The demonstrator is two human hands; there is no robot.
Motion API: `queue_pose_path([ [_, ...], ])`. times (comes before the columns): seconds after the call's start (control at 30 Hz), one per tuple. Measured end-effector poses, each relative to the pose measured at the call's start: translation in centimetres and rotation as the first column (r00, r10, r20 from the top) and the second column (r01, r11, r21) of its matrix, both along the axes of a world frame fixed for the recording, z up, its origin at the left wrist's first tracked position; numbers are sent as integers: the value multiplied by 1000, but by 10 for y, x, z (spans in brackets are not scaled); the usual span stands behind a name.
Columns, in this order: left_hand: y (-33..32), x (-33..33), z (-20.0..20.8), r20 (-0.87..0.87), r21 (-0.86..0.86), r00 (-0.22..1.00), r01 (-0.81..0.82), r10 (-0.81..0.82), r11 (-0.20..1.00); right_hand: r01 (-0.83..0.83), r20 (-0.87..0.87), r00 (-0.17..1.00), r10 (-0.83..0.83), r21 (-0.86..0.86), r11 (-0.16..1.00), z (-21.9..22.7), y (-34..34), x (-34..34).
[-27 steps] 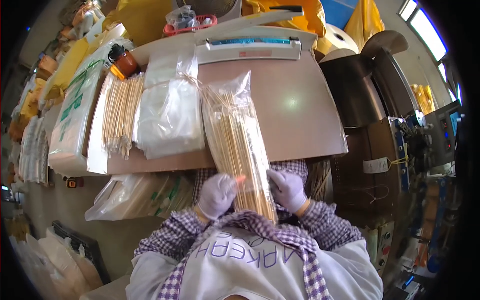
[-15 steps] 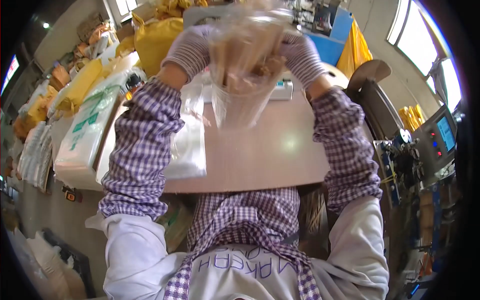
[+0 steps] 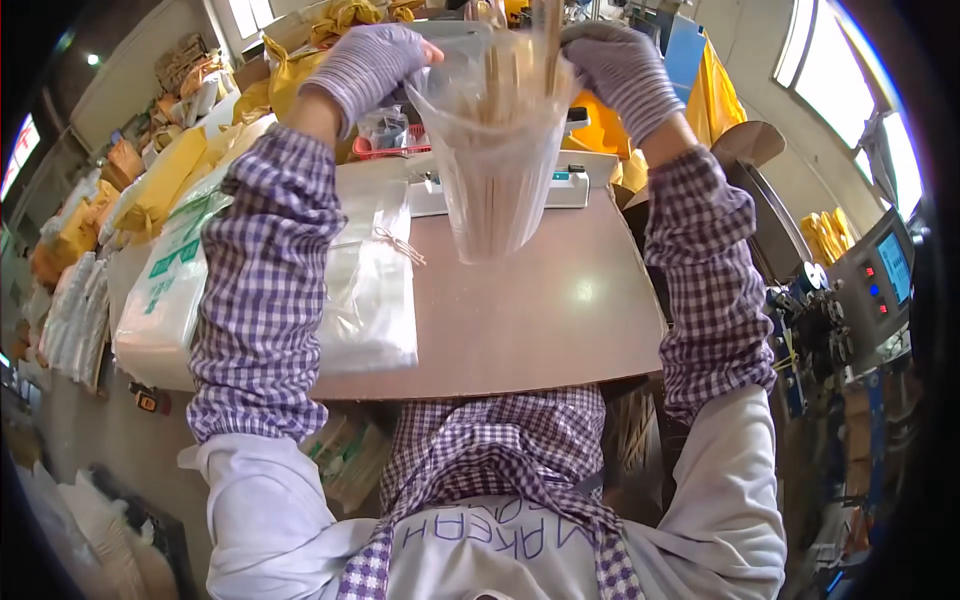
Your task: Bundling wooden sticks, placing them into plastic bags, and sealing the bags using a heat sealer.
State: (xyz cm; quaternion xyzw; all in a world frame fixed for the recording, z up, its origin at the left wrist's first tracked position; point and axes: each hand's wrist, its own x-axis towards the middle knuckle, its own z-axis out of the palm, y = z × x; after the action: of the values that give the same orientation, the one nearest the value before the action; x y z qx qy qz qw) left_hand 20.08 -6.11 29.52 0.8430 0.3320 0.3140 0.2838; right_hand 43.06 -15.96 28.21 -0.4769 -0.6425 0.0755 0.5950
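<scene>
A clear plastic bag (image 3: pixel 490 190) hangs mouth-up over the table, its bottom tapering downward. Several long, thin brown sticks (image 3: pixel 492 90) stand inside it, some reaching above its rim. My left hand (image 3: pixel 375 65), in a striped glove with bare fingertips, is closed on the bag's left upper edge. On the opposite side, my gloved right hand (image 3: pixel 625 75) grips the upper right edge, its fingertips partly hidden near the sticks. Flat clear bags (image 3: pixel 370 310) lie on the table beside my left sleeve, with a few thin sticks or ties (image 3: pixel 400 245) on top.
The brown table (image 3: pixel 540 330) spreads below the bag. Behind it sit a white bar-shaped device (image 3: pixel 570 187) and a red basket (image 3: pixel 380 148). A stack of printed plastic bags (image 3: pixel 165 290) lies at left. A machine with a lit screen (image 3: pixel 885 270) stands at right.
The bag was blurred and bunched with its contents up high; now it hangs stretched, its sticks upright. My hands have moved apart and upward at its rim.
</scene>
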Motion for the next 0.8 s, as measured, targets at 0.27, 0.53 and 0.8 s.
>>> queue_pose_path([
  [0.27, 15, 18, -77, -304, -136, 950, 26, -66, 990, 419, 449, 877, -171, -542, 728, -76, 36, 27],
  [0.53, 20, 24, -75, -273, -141, 943, 154, -188, 978, 236, 625, 607, -490, 448, 863, -71, -5, -29],
  [0.8, 10, 34, -74, -136, -323, 979, 102, -153, 941, 201, 843, 463, -274, 202, 959, -95, -23, -49],
])
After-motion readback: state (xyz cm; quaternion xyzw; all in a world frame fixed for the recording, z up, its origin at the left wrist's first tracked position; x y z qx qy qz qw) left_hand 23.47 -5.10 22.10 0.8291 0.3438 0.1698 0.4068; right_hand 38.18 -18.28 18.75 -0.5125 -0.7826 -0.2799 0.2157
